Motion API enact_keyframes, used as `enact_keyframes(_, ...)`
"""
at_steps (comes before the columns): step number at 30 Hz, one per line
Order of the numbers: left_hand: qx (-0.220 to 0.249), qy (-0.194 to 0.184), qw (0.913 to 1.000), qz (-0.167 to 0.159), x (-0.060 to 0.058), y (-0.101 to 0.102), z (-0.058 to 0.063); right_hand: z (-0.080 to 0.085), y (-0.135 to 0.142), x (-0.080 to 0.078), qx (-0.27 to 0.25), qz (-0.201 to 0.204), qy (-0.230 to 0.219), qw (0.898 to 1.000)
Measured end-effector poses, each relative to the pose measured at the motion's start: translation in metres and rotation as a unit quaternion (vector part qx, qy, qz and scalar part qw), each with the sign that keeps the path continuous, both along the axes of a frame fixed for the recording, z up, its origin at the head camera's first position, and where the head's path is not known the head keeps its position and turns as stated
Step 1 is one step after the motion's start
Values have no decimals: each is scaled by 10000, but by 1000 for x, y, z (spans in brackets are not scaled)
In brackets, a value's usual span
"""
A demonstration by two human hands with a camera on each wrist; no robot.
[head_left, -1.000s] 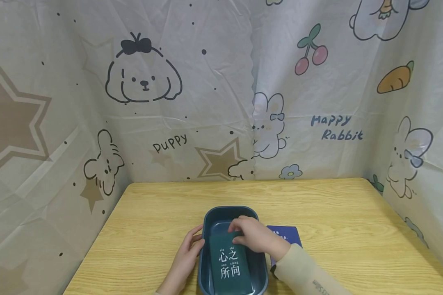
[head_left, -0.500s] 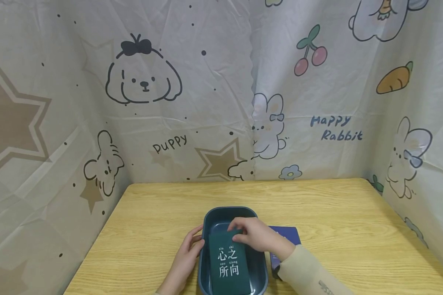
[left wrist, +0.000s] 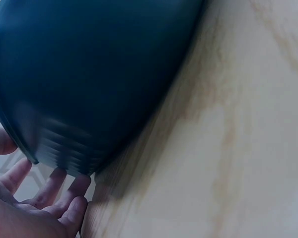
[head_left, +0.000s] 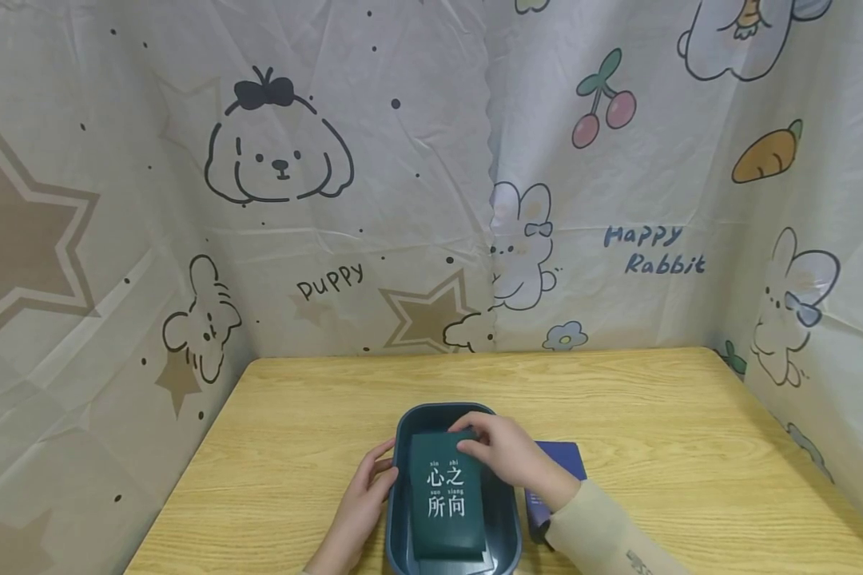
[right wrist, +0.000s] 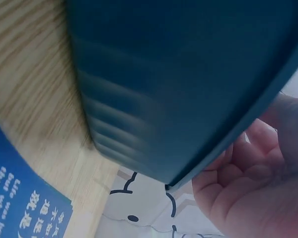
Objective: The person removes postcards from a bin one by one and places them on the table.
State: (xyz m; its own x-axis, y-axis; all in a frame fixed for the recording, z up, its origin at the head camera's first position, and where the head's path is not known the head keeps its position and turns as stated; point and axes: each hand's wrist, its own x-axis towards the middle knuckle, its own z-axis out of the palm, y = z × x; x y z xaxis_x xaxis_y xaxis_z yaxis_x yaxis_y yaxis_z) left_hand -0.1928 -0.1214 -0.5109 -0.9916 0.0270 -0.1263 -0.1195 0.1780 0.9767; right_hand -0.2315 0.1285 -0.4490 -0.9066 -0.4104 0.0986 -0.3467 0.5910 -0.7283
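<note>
Roughly midway between the counter's [head_left: 295,447] side edges, short of its far edge, the bin [head_left: 502,519] holds the green booklet [head_left: 447,527]; a blue booklet [head_left: 566,459] lies just right of it. My right hand [head_left: 507,451] pinches the green booklet's far right corner. My left hand [head_left: 367,491], loosely spread, touches the bin's left wall; I should brace there and keep the booklet level.

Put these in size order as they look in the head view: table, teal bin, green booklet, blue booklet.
1. table
2. teal bin
3. green booklet
4. blue booklet, judged by its visible part; the rest is hidden
</note>
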Motion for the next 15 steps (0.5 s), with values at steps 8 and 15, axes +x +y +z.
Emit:
enact_keyframes(8,72,38,10000,12,1,1,-1,2,5,-2,-43,-480,156,9987)
enact_keyframes(15,96,29,9999,-13,2,0,0,10,13,-1,-192,-834,206,9961)
